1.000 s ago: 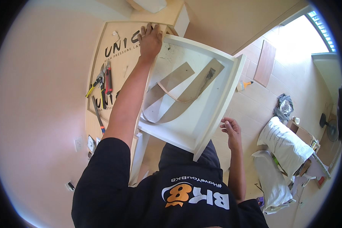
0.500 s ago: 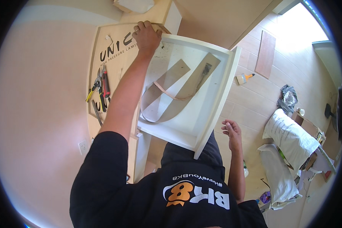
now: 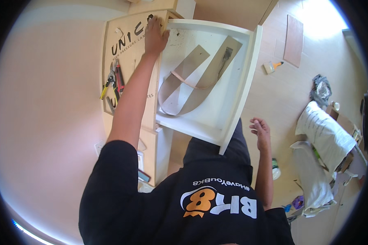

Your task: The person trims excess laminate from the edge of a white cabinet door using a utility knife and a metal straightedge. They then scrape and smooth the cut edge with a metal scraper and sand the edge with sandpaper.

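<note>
My left hand [image 3: 154, 37] lies on the top of the light wooden cabinet [image 3: 131, 53], fingers stretched out, close to the back corner of the pulled-out white drawer [image 3: 200, 132]. Inside the drawer is a long grey-brown strip [image 3: 204, 85], bent into a loop. A thin pinkish strip [image 3: 188, 84] crosses it, and a dark smudged patch [image 3: 228, 52] shows near one end. Beyond the drawer front, my right hand [image 3: 262, 132] hangs in the air with loosely bent fingers and nothing visible in it.
Snips with yellow handles [image 3: 107, 83] and a red-and-black tool [image 3: 119, 76] lie on the cabinet top. Across the floor are a paintbrush [image 3: 272, 67], a reddish-brown board [image 3: 293, 41], a grey plastic bag [image 3: 321, 90] and white sacks [image 3: 325, 130]. A pale wall [image 3: 49, 122] stands at left.
My left hand has shifted from the cabinet's edge beside the drawer corner to lying flatter on its top. The whole view has moved; my right hand stays much as it was.
</note>
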